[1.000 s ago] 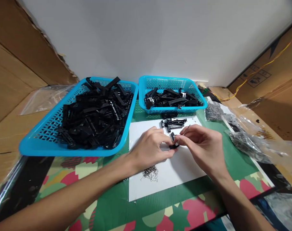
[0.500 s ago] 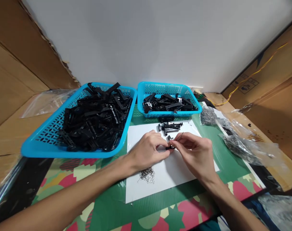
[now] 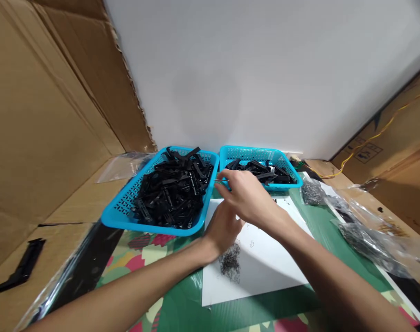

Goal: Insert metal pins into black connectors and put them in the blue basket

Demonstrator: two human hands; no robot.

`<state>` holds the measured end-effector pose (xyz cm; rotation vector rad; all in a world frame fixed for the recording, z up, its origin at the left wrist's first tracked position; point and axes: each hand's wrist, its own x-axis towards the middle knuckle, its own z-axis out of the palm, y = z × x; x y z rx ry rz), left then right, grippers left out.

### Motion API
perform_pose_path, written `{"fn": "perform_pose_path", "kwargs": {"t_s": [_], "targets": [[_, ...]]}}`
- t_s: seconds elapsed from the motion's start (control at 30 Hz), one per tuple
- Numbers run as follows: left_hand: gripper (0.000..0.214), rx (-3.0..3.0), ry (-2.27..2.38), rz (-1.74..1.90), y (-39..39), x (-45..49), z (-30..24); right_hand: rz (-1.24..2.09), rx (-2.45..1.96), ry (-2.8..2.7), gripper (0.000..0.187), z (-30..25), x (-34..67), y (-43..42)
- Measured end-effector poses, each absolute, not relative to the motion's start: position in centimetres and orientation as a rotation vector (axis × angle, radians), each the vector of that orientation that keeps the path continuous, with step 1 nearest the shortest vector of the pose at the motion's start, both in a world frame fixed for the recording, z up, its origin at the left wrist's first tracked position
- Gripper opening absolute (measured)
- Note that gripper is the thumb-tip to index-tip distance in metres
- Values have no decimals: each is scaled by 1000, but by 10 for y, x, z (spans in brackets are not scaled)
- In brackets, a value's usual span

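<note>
Right hand [image 3: 247,191]: pinches a thin metal stick [image 3: 219,180].
Left hand [image 3: 222,230]: curled just beside; can't tell what's inside.
Little wires [image 3: 230,263]: piled on white paper [image 3: 256,272].

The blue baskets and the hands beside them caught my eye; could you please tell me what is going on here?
A person's right hand pinches a thin rod-like piece close to the left hand; whether the left holds anything is hidden. On the white sheet lies a pile of small wire pieces. Nearby, two blue baskets hold black parts.
</note>
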<state>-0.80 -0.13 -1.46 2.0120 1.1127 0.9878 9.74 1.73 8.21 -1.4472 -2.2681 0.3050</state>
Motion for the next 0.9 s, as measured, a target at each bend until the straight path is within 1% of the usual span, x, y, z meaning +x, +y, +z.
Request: {"fn": "perform_pose_path", "kwargs": {"t_s": [0.07,0.2,0.33,0.4,0.43,0.5,0.57,0.67,0.73,0.83,0.87,0.9], "targets": [[26,1996,1147,1029,-3,-10,-18,191,-1492,-2389,24,84,64,38],[17,1959,1207,1008,-4,-10,-20,182,-1465,-2417,17,79,23,71],[12,1939,1250,1007,-1,-7,-17,244,-1480,-2365,17,76,20,86],[14,1930,1246,1033,0,-7,-15,279,-1469,-2336,15,81,29,86],[15,1929,1231,1051,0,-7,-14,295,-1454,-2316,17,85,37,84],[19,1926,1182,1087,-1,-7,-11,335,-1409,-2238,24,96,57,73],[25,1882,1115,1131,-3,-9,-8,406,-1352,-2098,25,107,85,56],[31,1762,987,1197,-6,-12,-1,507,-1342,-1975,33,110,135,20],[30,1781,871,1172,-8,-14,3,559,-1405,-1884,33,101,166,-6],[45,1984,766,1000,-11,-15,7,736,-1474,-1630,33,75,200,-41],[48,2063,737,949,-12,-14,8,797,-1488,-1541,34,66,207,-50],[47,2131,712,914,-12,-12,7,846,-1498,-1465,36,58,212,-58]]}}
